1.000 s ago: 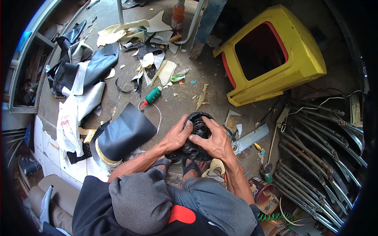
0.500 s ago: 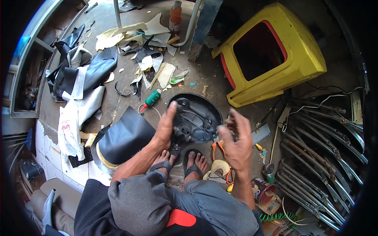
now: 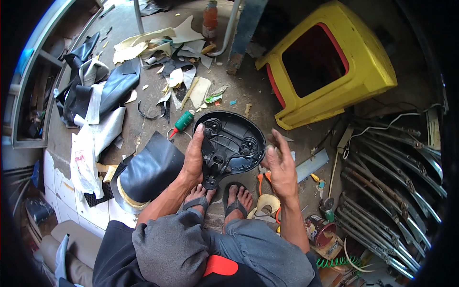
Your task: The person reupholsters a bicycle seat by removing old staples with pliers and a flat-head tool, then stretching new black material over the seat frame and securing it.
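Note:
A black bicycle saddle (image 3: 234,143) is held over my feet with its hollow underside up, showing coil springs and a metal frame. My left hand (image 3: 193,158) grips its left edge, thumb up along the side, the other fingers hidden beneath. At the saddle's right rim, my right hand (image 3: 282,167) is open with its fingers apart; whether it touches the rim I cannot tell. A black textured cover piece (image 3: 150,165) lies over a rounded form to the left of my left hand. Orange-handled pliers (image 3: 260,184) lie on the floor below my right hand.
A green glue bottle (image 3: 184,119) with a red tip lies beyond the saddle. Foam and vinyl scraps (image 3: 143,45) cover the far left floor. A yellow plastic stool (image 3: 344,71) lies tipped at the far right. Metal tubes (image 3: 382,205) are stacked at right, near a dark red can (image 3: 319,229).
The saddle has tilted so its underside faces me more fully, and it has shifted slightly left with my left hand. My right hand has moved a little left and down.

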Tool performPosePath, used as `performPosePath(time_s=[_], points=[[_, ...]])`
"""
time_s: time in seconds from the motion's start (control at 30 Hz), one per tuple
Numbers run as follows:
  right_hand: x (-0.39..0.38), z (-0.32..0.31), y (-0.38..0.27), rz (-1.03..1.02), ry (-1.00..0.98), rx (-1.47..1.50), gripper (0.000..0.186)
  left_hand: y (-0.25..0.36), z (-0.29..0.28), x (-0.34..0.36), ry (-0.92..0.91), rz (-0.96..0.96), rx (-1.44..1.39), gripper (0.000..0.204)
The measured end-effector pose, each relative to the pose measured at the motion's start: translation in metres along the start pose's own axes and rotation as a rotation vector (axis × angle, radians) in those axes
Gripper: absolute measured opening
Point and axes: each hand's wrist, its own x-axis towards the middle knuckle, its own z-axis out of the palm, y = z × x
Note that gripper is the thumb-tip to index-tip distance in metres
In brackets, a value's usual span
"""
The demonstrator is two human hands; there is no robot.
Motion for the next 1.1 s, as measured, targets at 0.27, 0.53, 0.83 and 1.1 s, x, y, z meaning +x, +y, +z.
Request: performPosePath(time_s=[0.27, 0.53, 0.83, 1.1], points=[[0.006, 0.035, 0.061, 0.113, -0.040, 0.021, 0.069, -0.023, -0.063, -0.002, 0.167, 0.152, 0.361, 0.064], [-0.013, -0.016, 0.138, 0.439, -0.056, 0.071, 0.070, -0.029, -0.058, -0.008, 0.190, -0.225, 0.031, 0.068], [-0.056, -0.188, 0.278, 0.313, 0.879, -0.782, 0.029, -0.021, -0.049, 0.001, 0.175, -0.131, 0.008, 0.064], [-0.055, -0.202, 0.288, 0.285, 0.804, -0.855, 0.022, -0.031, -0.044, 0.001, 0.202, -0.157, 0.156, 0.060]])
